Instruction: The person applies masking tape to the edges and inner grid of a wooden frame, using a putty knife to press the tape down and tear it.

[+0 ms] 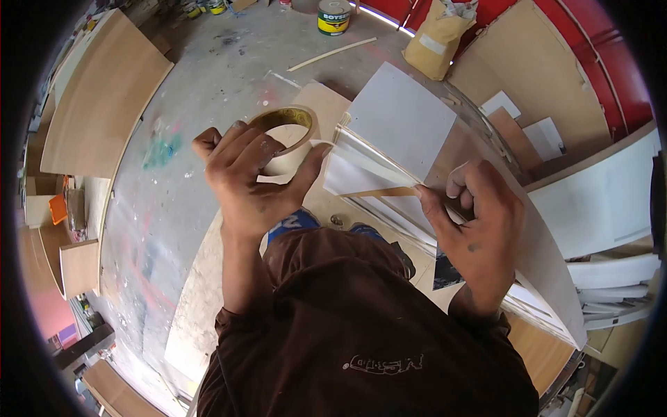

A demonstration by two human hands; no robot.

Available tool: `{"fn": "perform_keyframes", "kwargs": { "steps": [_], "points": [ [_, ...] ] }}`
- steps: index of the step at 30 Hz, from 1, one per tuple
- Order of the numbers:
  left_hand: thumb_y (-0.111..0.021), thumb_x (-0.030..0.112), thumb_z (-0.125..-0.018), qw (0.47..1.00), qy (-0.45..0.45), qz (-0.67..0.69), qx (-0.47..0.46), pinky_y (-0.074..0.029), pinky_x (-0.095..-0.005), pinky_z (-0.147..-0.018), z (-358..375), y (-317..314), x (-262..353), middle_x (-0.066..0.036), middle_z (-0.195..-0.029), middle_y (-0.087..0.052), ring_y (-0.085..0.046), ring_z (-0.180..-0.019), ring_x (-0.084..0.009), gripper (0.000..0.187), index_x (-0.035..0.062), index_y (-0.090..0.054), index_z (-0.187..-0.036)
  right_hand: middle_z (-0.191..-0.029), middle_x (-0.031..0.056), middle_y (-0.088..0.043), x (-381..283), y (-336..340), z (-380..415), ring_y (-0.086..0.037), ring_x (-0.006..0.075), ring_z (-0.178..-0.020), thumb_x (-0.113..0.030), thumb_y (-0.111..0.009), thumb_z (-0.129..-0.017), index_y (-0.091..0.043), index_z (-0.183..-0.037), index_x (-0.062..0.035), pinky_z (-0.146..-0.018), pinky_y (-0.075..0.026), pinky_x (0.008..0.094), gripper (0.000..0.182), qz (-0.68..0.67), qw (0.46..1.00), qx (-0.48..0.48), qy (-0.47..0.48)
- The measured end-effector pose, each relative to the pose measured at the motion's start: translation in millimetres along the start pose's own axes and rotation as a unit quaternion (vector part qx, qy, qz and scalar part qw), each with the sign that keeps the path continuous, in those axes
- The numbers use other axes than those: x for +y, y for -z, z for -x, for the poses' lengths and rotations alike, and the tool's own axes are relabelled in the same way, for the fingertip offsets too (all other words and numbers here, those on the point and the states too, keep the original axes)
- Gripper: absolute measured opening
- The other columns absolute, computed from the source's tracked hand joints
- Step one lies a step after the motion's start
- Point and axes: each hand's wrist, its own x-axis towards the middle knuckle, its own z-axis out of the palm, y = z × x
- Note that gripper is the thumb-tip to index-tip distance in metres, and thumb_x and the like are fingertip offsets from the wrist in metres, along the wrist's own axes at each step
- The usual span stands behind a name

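My left hand (253,177) is closed around a roll of masking tape (283,165), fingers through and over its ring. From the roll a pale strip of tape (372,161) stretches across to my right hand (483,222). There, thumb and forefinger pinch the strip's far end, the other fingers curled in. Just under the strip is the edge of a white board (403,115) on a stack of panels. The strip runs close along that edge; whether it touches cannot be made out.
A wooden panel (104,97) leans at the left. On the floor at the back stand a paint can (333,17) and a yellow-brown sack (439,45), near a thin wooden strip (332,54). Curved white panels (604,201) are at the right.
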Motion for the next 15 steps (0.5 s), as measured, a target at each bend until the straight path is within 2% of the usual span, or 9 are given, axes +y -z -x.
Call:
{"fn": "perform_keyframes", "kwargs": {
  "steps": [12,15],
  "points": [
    [-0.097,0.018,-0.057,0.998,0.014,0.052,-0.031,-0.029,-0.0376,-0.079,20.0,8.5,4.3,-0.001,-0.067,-0.065,-0.055,-0.063,-0.0181,0.036,0.0125,-0.062,-0.064,-0.08,0.0043,-0.059,-1.7,-2.9,1.1,-0.064,0.0298,-0.064,-0.018,-0.09,-0.076,-0.056,-0.084,-0.0101,-0.054,-0.05,0.0436,0.037,0.014,1.0,0.013,-0.004],
    [-0.096,0.019,-0.057,0.996,0.045,0.07,-0.038,-0.029,-0.0375,-0.08,23.0,6.2,12.4,0.0,-0.067,-0.065,-0.057,-0.064,-0.0174,0.036,0.0143,-0.061,-0.062,-0.08,0.0059,-0.059,-3.7,-2.6,2.5,-0.064,0.0282,-0.064,-0.017,-0.09,-0.076,-0.058,-0.086,-0.0087,-0.056,-0.05,0.0426,0.035,0.009,1.0,0.015,0.0]
  ]
}}
